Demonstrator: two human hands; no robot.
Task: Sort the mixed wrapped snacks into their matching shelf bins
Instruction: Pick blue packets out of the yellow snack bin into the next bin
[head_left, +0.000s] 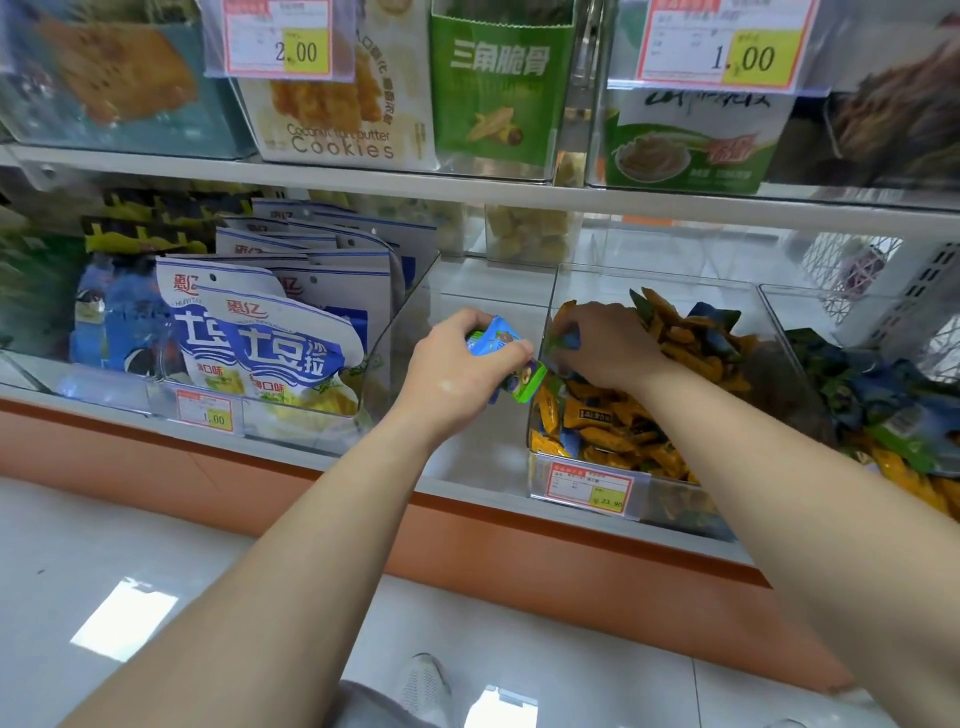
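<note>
The left hand (457, 376) grips a bunch of blue-green packets (500, 340) just outside the left wall of the bin (670, 283), while the right hand (605, 343) curls its fingers into the orange snacks (613, 421), grip unclear, so adding another packet may make the full left hand drop one.

Pouch bin (395, 322) L, snack bin (665, 506) R, L hand (457, 374) w/ snacks (498, 338) btwn, R hand (608, 343) in snack bin

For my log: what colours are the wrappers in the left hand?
The wrappers are blue and green; head view shows them.
</note>
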